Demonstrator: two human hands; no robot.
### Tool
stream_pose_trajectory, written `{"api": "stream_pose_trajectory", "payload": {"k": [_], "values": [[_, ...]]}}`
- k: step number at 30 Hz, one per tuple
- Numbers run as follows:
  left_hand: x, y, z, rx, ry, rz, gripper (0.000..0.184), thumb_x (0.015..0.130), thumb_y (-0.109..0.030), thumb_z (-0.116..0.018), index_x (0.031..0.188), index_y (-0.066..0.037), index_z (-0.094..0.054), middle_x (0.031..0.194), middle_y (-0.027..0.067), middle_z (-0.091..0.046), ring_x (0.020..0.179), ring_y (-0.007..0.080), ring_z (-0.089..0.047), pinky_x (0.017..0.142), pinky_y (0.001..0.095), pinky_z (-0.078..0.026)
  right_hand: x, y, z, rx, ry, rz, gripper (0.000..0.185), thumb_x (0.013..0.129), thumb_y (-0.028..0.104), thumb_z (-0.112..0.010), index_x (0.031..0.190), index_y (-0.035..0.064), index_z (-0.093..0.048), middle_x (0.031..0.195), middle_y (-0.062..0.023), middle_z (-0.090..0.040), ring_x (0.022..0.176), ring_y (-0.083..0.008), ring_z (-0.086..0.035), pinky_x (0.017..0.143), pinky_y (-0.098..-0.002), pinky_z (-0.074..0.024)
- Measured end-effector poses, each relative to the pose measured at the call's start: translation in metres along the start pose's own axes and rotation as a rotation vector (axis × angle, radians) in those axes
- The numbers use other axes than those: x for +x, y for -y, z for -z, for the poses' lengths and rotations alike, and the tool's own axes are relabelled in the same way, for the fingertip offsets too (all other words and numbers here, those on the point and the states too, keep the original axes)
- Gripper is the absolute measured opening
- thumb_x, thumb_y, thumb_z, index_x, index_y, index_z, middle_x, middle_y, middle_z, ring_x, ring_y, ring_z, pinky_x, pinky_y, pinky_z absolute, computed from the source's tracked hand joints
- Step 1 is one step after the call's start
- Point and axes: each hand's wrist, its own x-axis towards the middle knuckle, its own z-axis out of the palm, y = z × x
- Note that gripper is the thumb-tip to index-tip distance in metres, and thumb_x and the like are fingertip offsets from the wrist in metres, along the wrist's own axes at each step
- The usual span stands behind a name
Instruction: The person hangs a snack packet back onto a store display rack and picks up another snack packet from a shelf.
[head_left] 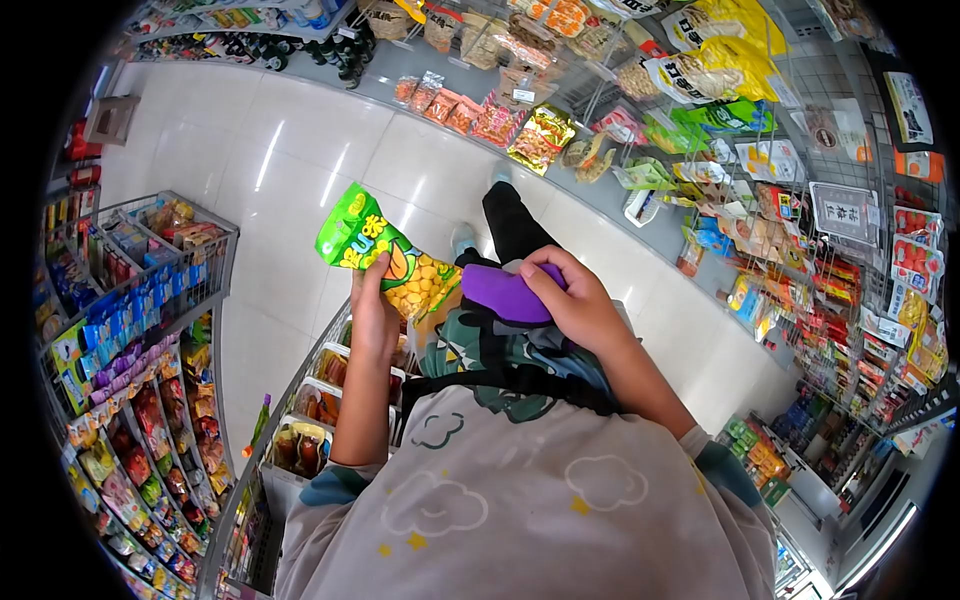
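Observation:
A green and yellow snack bag (pixel 425 287) with pale round pieces showing through its clear lower part is held up in my left hand (pixel 373 310), the thumb on its front. My right hand (pixel 572 298) grips a purple cloth item (pixel 505 293) with dark edging, its thumb pressed on top. The bag's lower right edge lies close to the purple item, in front of my clothes. A grey apron (pixel 540 480) with cloud drawings covers my body.
Snack shelves (pixel 600 205) curve along the top and right. Racks of packets (pixel 150 330) stand at the left. Close by my left arm is a wire rack (pixel 262 450) with packaged food. Tiled floor (pixel 260 240) lies between them, with my shoes on it.

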Motion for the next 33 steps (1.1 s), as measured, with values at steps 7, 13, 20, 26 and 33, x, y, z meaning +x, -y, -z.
{"api": "stream_pose_trajectory", "payload": {"k": [7,13,20,26,33], "values": [[0.003,0.009,-0.005,0.041,0.048,0.016,0.035,0.101,-0.024,-0.062,0.129,-0.004,-0.055,0.121,0.0092,-0.066,0.112,0.0236,-0.066,0.099,0.0414,-0.053,-0.012,-0.013,0.005,0.019,-0.065,-0.018,0.024,0.102,0.028,-0.064,0.107,0.0042,-0.066,0.092,-0.003,-0.068,0.087,-0.0108,-0.063,0.082,-0.0271,-0.0497],[-0.003,0.004,-0.011,-0.032,0.078,0.077,0.044,0.1,-0.017,-0.064,0.139,-0.003,-0.048,0.13,0.0099,-0.063,0.12,0.0227,-0.062,0.104,0.04,-0.05,-0.011,-0.015,0.003,0.058,-0.006,-0.054,0.027,0.103,0.03,-0.064,0.104,0.0039,-0.067,0.09,-0.0027,-0.068,0.085,-0.0094,-0.062,0.079,-0.0261,-0.0491],[0.004,0.005,-0.013,0.035,0.159,0.134,0.048,0.107,-0.037,-0.055,0.141,-0.004,-0.046,0.132,0.0119,-0.061,0.12,0.0243,-0.063,0.103,0.0419,-0.052,-0.023,-0.028,0.005,0.051,-0.045,-0.024,0.03,0.103,0.032,-0.064,0.1,0.0022,-0.067,0.079,-0.0006,-0.066,0.075,-0.0082,-0.058,0.07,-0.0267,-0.0478],[0.007,0.001,-0.045,0.064,0.208,0.186,0.048,0.108,-0.04,-0.051,0.141,-0.005,-0.047,0.131,0.0128,-0.062,0.12,0.0256,-0.064,0.104,0.0441,-0.051,-0.033,-0.024,0.026,-0.007,-0.02,-0.103,0.037,0.101,0.033,-0.064,0.083,0.0001,-0.069,0.071,-0.0085,-0.064,0.066,-0.0133,-0.058,0.064,-0.0304,-0.0463],[-0.004,0.001,-0.069,0.181,0.302,0.134,0.044,0.105,-0.035,-0.056,0.136,-0.003,-0.05,0.13,0.011,-0.063,0.12,0.0241,-0.063,0.104,0.0412,-0.05,-0.051,-0.011,0.036,-0.151,-0.038,0.019,0.039,0.098,0.037,-0.066,0.085,0.0006,-0.07,0.076,-0.016,-0.066,0.066,-0.0278,-0.062,0.063,-0.0369,-0.0476]]}}
